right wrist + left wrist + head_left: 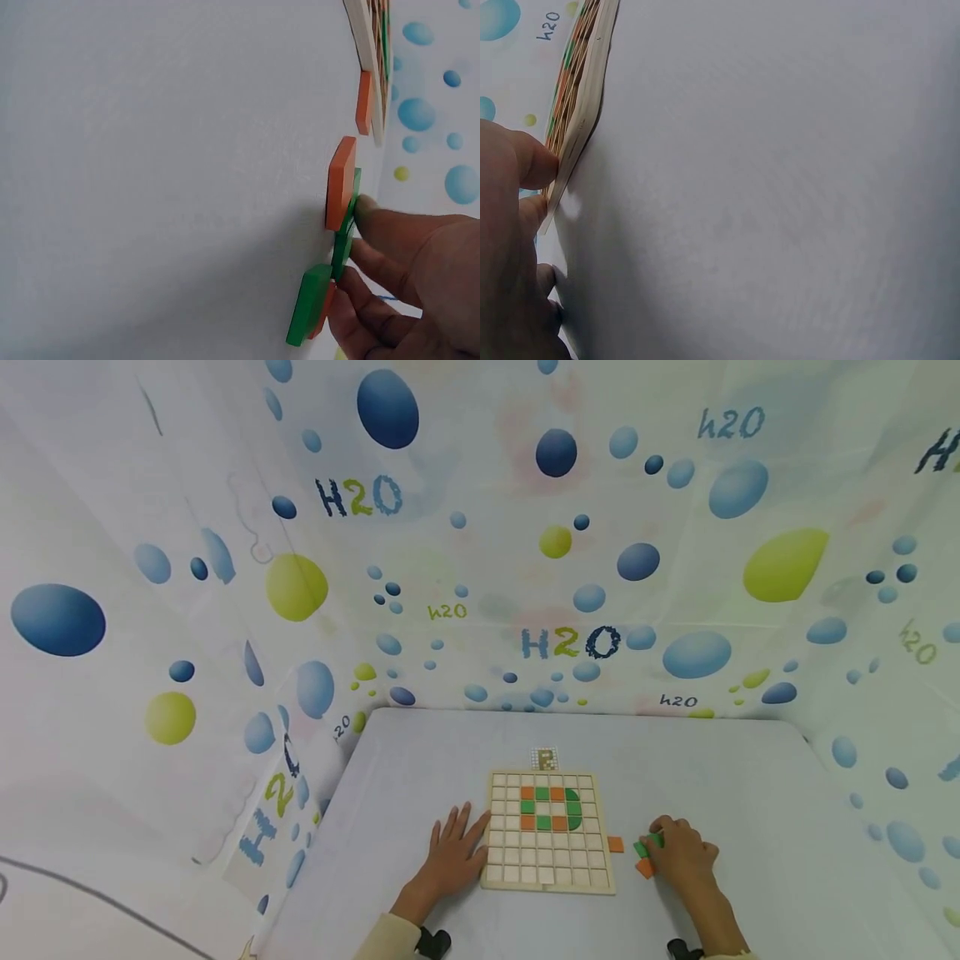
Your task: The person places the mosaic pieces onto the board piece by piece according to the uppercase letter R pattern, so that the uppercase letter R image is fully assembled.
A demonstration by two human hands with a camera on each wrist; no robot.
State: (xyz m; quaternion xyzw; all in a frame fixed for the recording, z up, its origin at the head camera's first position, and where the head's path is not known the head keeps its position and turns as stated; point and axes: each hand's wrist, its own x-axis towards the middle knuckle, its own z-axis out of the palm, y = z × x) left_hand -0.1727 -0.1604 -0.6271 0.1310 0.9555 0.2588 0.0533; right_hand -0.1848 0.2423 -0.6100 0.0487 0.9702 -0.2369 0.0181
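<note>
A wooden grid board lies on the table with green and orange tiles set in its upper middle. Spread fingers of my left hand touch the board's left edge; the left wrist view puts the thumb against the board's side. To the right of the board, my right hand bends over a small group of loose tiles. Its thumb and fingers pinch a green tile in the right wrist view. An orange tile and another green tile lie close by, partly covering others.
A single orange tile lies against the board's right edge. Behind the board is a small patterned card. A printed curtain with blue and yellow-green spots rises behind the white table.
</note>
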